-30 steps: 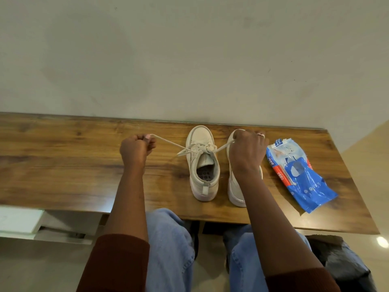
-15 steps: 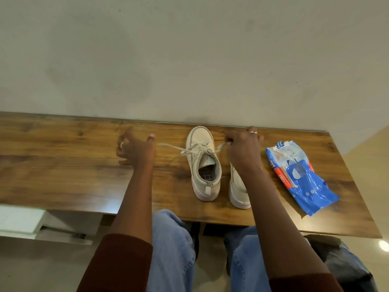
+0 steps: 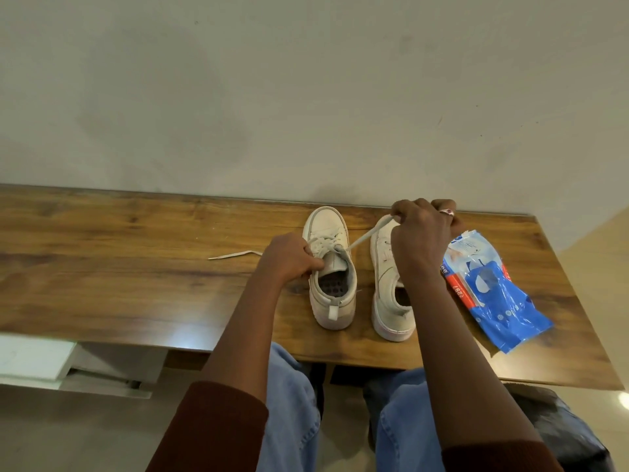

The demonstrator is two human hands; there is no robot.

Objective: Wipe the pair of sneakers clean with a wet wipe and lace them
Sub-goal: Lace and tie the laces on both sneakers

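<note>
Left sneaker [image 3: 332, 291]: off-white, upright on its sole on table [image 3: 136, 274], toe to the wall, heel and heel tab to the person. Dark perforated insole shows. Laced over the tongue. Left hand [image 3: 289, 258] grips it at the collar.

Lace [image 3: 366, 236]: pale and flat. One end lies slack on the table left of this sneaker. The other runs taut up and right from the eyelets, over the right sneaker's toe, pinched by right hand [image 3: 422, 233].

Right sneaker [image 3: 386, 284]: same colour, upright, parallel, just beside the left one and not touching. Forearm hides its upper; lacing cannot be told.

Wipes pack [image 3: 500, 301]: blue, white and red, flat, set diagonally, just right of the right sneaker.
</note>
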